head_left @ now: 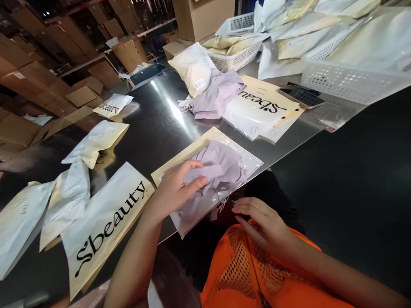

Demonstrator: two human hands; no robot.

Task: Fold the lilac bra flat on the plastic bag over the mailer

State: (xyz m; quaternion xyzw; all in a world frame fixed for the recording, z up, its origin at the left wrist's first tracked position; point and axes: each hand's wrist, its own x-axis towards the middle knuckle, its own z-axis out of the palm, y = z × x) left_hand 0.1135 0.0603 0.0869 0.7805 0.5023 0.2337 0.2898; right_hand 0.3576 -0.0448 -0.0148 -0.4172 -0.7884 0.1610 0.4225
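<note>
My left hand (177, 187) lies on a folded lilac garment (214, 175) that sits partly inside a clear-and-cream plastic pouch (192, 149) at the near edge of the shiny metal table (154, 124). Its fingers curl round the cloth's left side. My right hand (263, 222) hovers just below the pouch's open end, by the table edge, fingers stretched out and holding nothing. Below it is an orange mesh vest (250, 273).
A "Sbeauty" mailer (105, 222) and several crumpled white bags (64, 192) lie at left. More lilac garments (215, 96), a stack of Sbeauty pouches (266, 111), a calculator (302, 96) and white baskets (346, 79) stand behind. Cardboard boxes (48, 72) fill the far left.
</note>
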